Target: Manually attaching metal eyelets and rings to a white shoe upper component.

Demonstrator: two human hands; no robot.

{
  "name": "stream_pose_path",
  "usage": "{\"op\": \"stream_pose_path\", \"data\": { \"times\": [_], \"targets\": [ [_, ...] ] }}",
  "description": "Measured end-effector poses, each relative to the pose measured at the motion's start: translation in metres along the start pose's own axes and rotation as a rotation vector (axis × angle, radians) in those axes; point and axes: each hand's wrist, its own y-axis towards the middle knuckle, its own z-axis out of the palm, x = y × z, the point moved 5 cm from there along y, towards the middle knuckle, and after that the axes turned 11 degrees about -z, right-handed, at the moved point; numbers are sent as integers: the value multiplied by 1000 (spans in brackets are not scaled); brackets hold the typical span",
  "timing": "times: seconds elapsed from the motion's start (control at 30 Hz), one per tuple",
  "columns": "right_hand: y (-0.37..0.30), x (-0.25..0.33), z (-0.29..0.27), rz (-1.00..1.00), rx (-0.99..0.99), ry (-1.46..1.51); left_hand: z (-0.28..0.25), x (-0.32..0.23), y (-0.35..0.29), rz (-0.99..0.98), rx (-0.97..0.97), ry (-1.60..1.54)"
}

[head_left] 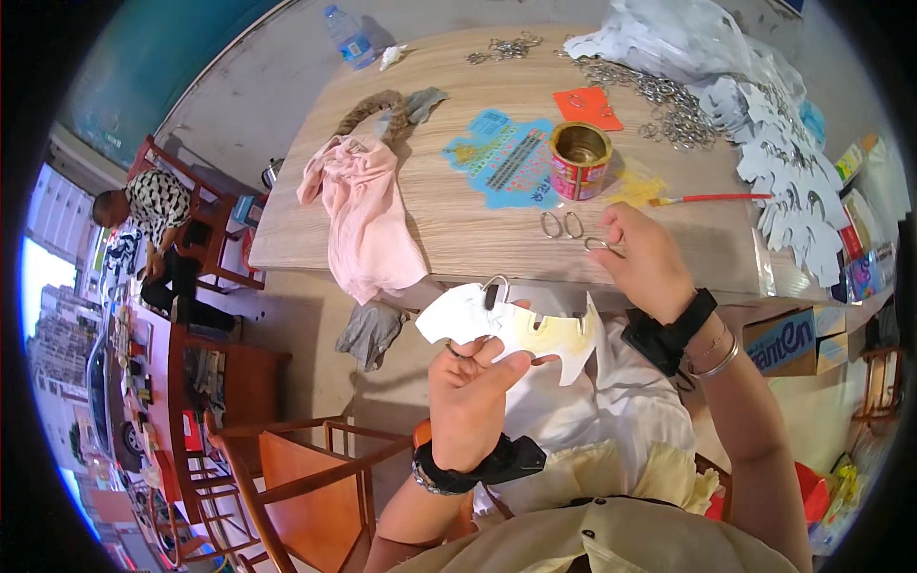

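My left hand (468,401) is closed on a flat white cut-out piece (559,336), with the thumb on its face. The piece has jagged, curved edges and a yellowish stain on its right half. A metal ring (498,285) sits at its upper edge, beside a dark mark. At the table's near edge, my right hand (648,258) pinches another metal ring (602,247). Just left of it, two loose rings (573,225) lie on the wood. Behind them stands an open red and pink tin (579,177), with a red-handled brush (721,198) lying to its right.
Loose rings (673,105) are heaped at the back right, beside layered white cut-outs (778,177) and a plastic bag (669,38). A blue printed sheet (506,158), pink cloth (368,220) and bottle (350,40) occupy the table's left. A wooden chair (310,482) stands lower left; a person (158,210) sits beyond.
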Motion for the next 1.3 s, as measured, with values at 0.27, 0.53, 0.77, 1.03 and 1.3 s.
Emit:
{"op": "stream_pose_path", "data": {
  "times": [0.27,0.53,0.77,1.03,1.3],
  "targets": [
    [0,-8,2,-40,26,-108,0,3,-4,9,6,-7],
    [0,-6,-3,-78,32,-37,-3,2,-11,63,-29,44],
    [2,-1,-17,184,-19,209,5,-2,-13,74,-53,10],
    [6,52,-51,125,-90,551,8,-1,-16,45,-107,30],
    [-1,115,-65,62,-11,711,4,0,-22,71,-114,97]
  ]
}}
